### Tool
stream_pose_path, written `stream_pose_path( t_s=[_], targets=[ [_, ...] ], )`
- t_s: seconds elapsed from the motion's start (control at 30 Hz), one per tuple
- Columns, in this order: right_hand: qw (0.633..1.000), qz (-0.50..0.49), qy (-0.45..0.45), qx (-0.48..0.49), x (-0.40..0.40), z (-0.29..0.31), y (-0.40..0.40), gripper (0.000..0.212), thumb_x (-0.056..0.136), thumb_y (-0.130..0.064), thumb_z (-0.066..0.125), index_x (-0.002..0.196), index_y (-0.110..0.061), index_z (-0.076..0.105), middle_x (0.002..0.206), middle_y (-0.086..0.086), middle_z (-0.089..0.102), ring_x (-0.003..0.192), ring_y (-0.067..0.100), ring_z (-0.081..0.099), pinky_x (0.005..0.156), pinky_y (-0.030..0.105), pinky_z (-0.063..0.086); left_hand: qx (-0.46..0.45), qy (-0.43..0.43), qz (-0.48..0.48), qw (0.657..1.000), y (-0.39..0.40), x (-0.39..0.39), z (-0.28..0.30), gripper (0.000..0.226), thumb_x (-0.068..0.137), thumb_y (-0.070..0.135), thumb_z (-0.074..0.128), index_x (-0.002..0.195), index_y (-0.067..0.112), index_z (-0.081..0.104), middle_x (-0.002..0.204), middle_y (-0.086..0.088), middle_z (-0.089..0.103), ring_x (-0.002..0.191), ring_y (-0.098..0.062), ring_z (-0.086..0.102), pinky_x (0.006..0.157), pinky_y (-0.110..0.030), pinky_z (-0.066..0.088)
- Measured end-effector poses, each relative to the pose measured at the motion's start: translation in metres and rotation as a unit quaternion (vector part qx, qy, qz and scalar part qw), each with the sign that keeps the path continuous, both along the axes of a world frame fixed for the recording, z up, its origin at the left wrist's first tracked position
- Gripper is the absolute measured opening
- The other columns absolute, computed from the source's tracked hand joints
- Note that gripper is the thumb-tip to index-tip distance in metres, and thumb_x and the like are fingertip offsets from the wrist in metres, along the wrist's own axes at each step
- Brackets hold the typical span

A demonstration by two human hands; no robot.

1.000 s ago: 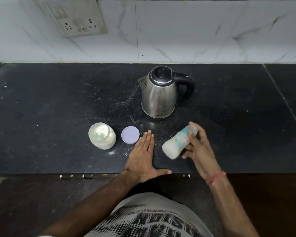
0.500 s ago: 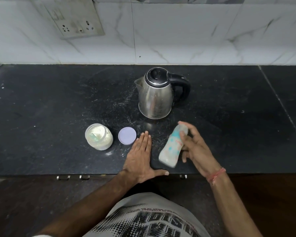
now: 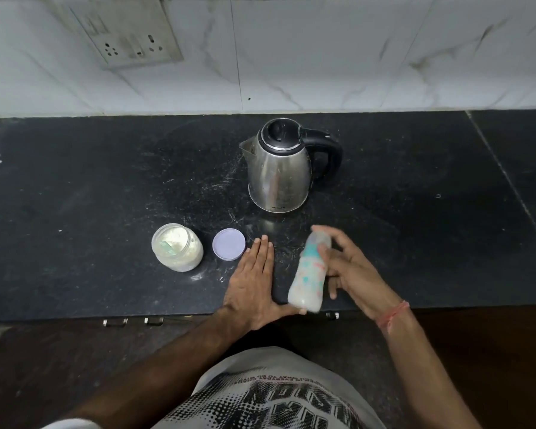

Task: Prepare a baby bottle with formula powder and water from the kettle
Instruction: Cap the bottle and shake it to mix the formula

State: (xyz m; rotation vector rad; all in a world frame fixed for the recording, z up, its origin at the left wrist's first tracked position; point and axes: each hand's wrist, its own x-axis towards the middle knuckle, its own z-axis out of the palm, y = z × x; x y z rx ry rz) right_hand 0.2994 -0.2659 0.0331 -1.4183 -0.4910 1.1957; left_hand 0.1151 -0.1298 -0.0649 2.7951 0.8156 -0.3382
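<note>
Since a second ago, your right hand [image 3: 350, 267] has swung the baby bottle [image 3: 310, 270] from slanted to nearly upright, likely shaking it. Its fingers curl around the blurred bottle. Your left hand [image 3: 254, 280] lies flat and open on the tabletop [image 3: 75, 196], just left of the bottle, probably steadying you. Beyond stand the uncapped powder jar [image 3: 177, 247], its lid [image 3: 228, 244] and the kettle [image 3: 280, 168].

A home kitchen: a black stone tabletop [image 3: 106, 187] against white marble wall tiles [image 3: 322, 51], a switch-and-socket plate [image 3: 121, 32] upper left, a steel electric kettle [image 3: 280, 168] at centre.
</note>
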Motion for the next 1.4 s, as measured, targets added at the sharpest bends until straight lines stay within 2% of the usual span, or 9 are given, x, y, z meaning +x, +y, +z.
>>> stream_pose_path(
  t_s=[0.17, 0.3, 0.4, 0.53, 0.67, 0.77, 0.9, 1.03, 1.4],
  targets=[
    [0.995, -0.102, 0.0, 0.009, -0.001, -0.004, 0.008, 0.035, 0.111, -0.036, 0.063, 0.145, -0.042, 0.062, 0.126, 0.019, 0.073, 0.089, 0.021, 0.071, 0.052, 0.027, 0.055, -0.011, -0.01, 0.011, 1.0, -0.001, 0.0, 0.001, 0.168, 0.066, 0.122, 0.023, 0.177, 0.001, -0.012, 0.185, -0.017, -0.026, 0.174, -0.029, -0.022, 0.143, -0.047, -0.003],
    [0.999, 0.041, -0.026, 0.017, -0.007, -0.007, 0.01, 0.042, 0.108, -0.026, 0.068, 0.146, -0.04, 0.062, 0.13, 0.015, 0.076, 0.102, 0.032, 0.075, 0.051, 0.028, 0.056, -0.004, -0.001, -0.005, 1.0, 0.0, -0.001, 0.001, 0.155, 0.077, 0.113, 0.025, 0.177, 0.002, -0.015, 0.184, -0.018, -0.028, 0.173, -0.029, -0.026, 0.142, -0.045, -0.007],
    [0.994, -0.108, 0.004, 0.034, -0.002, -0.005, 0.011, 0.042, 0.106, -0.038, 0.066, 0.148, -0.038, 0.061, 0.128, 0.019, 0.073, 0.089, 0.026, 0.069, 0.051, 0.027, 0.053, -0.023, -0.015, 0.016, 0.999, 0.001, 0.0, 0.003, 0.167, 0.067, 0.121, 0.029, 0.177, 0.003, -0.015, 0.184, -0.015, -0.03, 0.172, -0.027, -0.027, 0.142, -0.045, -0.007],
    [0.999, 0.012, -0.038, 0.036, 0.004, -0.004, 0.013, 0.045, 0.106, -0.03, 0.068, 0.15, -0.035, 0.059, 0.125, 0.021, 0.076, 0.092, 0.028, 0.069, 0.047, 0.026, 0.054, -0.033, -0.022, 0.01, 0.999, 0.002, -0.003, 0.0, 0.169, 0.066, 0.121, 0.033, 0.177, 0.003, -0.015, 0.184, -0.015, -0.031, 0.172, -0.026, -0.029, 0.143, -0.046, -0.005],
    [0.992, -0.116, -0.021, 0.049, 0.019, 0.003, 0.013, 0.043, 0.107, -0.036, 0.064, 0.15, -0.034, 0.058, 0.129, 0.027, 0.07, 0.091, 0.02, 0.07, 0.049, 0.025, 0.055, -0.04, -0.025, 0.02, 0.999, 0.002, -0.001, 0.002, 0.169, 0.066, 0.121, 0.035, 0.177, 0.004, -0.017, 0.184, -0.013, -0.032, 0.171, -0.025, -0.03, 0.142, -0.045, -0.008],
    [0.998, -0.006, -0.048, 0.044, 0.021, 0.005, 0.01, 0.047, 0.105, -0.028, 0.068, 0.151, -0.03, 0.057, 0.13, 0.022, 0.074, 0.097, 0.025, 0.073, 0.046, 0.026, 0.055, -0.041, -0.024, 0.014, 0.999, 0.002, -0.003, 0.001, 0.169, 0.067, 0.121, 0.036, 0.177, 0.004, -0.017, 0.184, -0.013, -0.033, 0.171, -0.025, -0.031, 0.143, -0.046, -0.006],
    [0.989, -0.142, -0.003, 0.04, 0.018, 0.0, 0.007, 0.045, 0.105, -0.036, 0.066, 0.149, -0.032, 0.059, 0.128, 0.022, 0.069, 0.083, 0.018, 0.068, 0.045, 0.023, 0.051, -0.038, -0.021, 0.016, 0.999, 0.002, -0.002, 0.003, 0.169, 0.066, 0.121, 0.033, 0.177, 0.004, -0.018, 0.183, -0.013, -0.033, 0.171, -0.025, -0.031, 0.142, -0.046, -0.006],
    [1.0, -0.01, -0.02, 0.019, 0.003, -0.011, 0.006, 0.044, 0.102, -0.029, 0.071, 0.145, -0.033, 0.062, 0.123, 0.019, 0.077, 0.091, 0.024, 0.071, 0.043, 0.025, 0.051, -0.045, -0.032, 0.013, 0.998, 0.003, -0.003, 0.0, 0.17, 0.063, 0.123, 0.023, 0.177, 0.003, -0.015, 0.184, -0.015, -0.032, 0.171, -0.025, -0.031, 0.142, -0.046, -0.006],
    [0.998, -0.057, 0.008, 0.04, 0.008, 0.002, 0.023, 0.041, 0.11, -0.029, 0.063, 0.15, -0.037, 0.058, 0.122, 0.021, 0.072, 0.084, 0.02, 0.071, 0.046, 0.026, 0.055, -0.04, -0.025, 0.016, 0.999, 0.002, -0.001, 0.001, 0.169, 0.066, 0.121, 0.033, 0.176, 0.004, -0.019, 0.182, -0.014, -0.036, 0.17, -0.026, -0.034, 0.142, -0.045, -0.011]
  ],
)
